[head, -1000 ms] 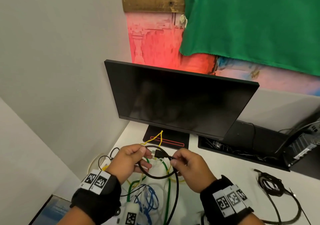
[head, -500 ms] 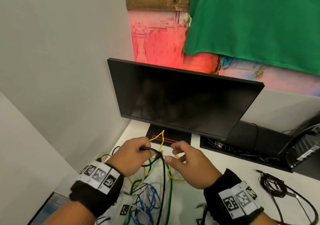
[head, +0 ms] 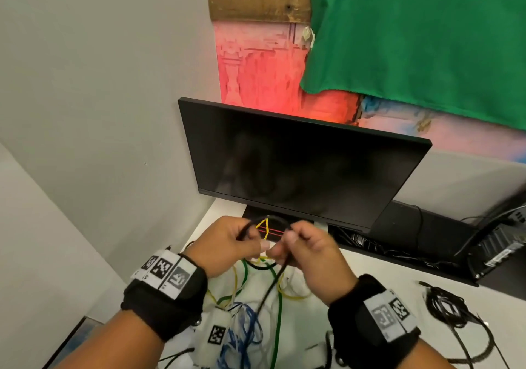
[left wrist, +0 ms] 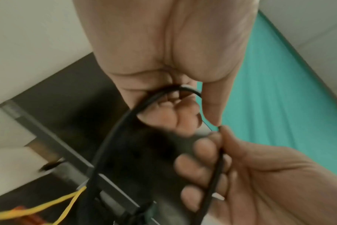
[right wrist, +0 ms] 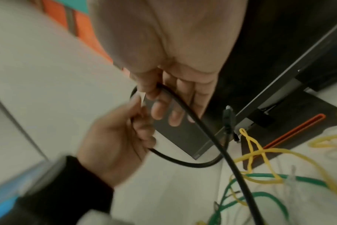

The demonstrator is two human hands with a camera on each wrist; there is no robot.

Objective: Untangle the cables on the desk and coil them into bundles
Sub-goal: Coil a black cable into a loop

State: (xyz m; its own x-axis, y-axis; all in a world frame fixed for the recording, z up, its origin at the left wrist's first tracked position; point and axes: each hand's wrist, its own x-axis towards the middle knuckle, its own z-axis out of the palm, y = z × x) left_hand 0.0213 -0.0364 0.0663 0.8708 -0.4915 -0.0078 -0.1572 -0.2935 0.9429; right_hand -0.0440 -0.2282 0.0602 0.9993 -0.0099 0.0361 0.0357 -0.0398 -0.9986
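2 hands forming a loop of black cable above the desk

The left hand (head: pixel 227 245) and right hand (head: pixel 308 252), close together in front of the monitor (head: pixel 299 166), each grip the black cable (head: pixel 271 289) with curled fingers; it arches between them and trails down to the near tangle of yellow cable (right wrist: pixel 260 152), green cable (head: pixel 279 320) and blue cable (head: pixel 244 331) on the desk (head: pixel 370 277).

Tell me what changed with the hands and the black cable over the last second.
Both hands rose toward the monitor. The right hand, which opened its grip half a second ago, now pinches the black cable again, forming another loop with the left hand. The yellow, green and blue cables stayed on the desk.
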